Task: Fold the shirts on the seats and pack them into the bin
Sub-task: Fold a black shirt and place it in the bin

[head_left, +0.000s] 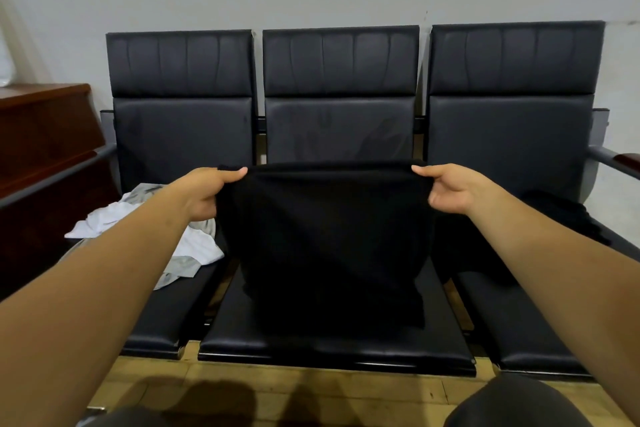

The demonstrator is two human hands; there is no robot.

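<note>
I see a black shirt [325,239] held up above the middle seat [332,347] | left hand [204,192] grip pinching its top left corner | right hand [453,189] grip pinching its top right corner | white shirt [152,239] crumpled left of that seat | another dark garment [561,215] right of it.

A row of three black padded seats [341,347] stands against the wall on a wooden floor [311,388]. A crumpled white shirt [194,246] lies on the left seat, near its inner edge. The lower part of a black shirt [329,253] rests on the middle seat. Another dark garment [568,215] lies toward the back of the right seat.
</note>
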